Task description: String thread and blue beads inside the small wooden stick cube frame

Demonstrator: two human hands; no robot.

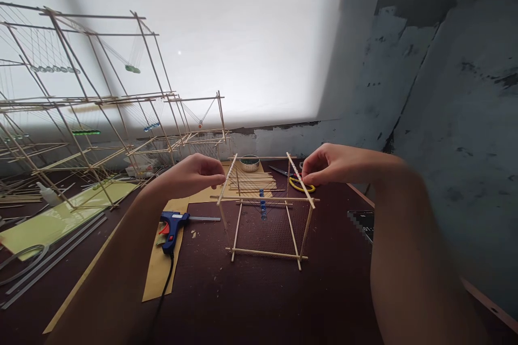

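An open box frame of thin wooden sticks [267,254] stands upright on the dark table. Thread is wound round its two top side sticks, and a row of blue glass beads [263,205] hangs between them on fine threads. My left hand [198,173] is pinched beside the top left stick, fingertips at or very near the windings. On the opposite side, my right hand [326,165] is pinched in the same way by the top right stick. Whether thread ends are between the fingers is too small to make out.
A blue glue gun [174,229] lies left on brown card. Behind the frame are loose sticks [253,182], a metal bowl [250,163] and yellow-handled scissors [302,185]. A phone [362,222] lies right. Several stacked stick frames [87,99] fill the left, near glue sticks [56,259].
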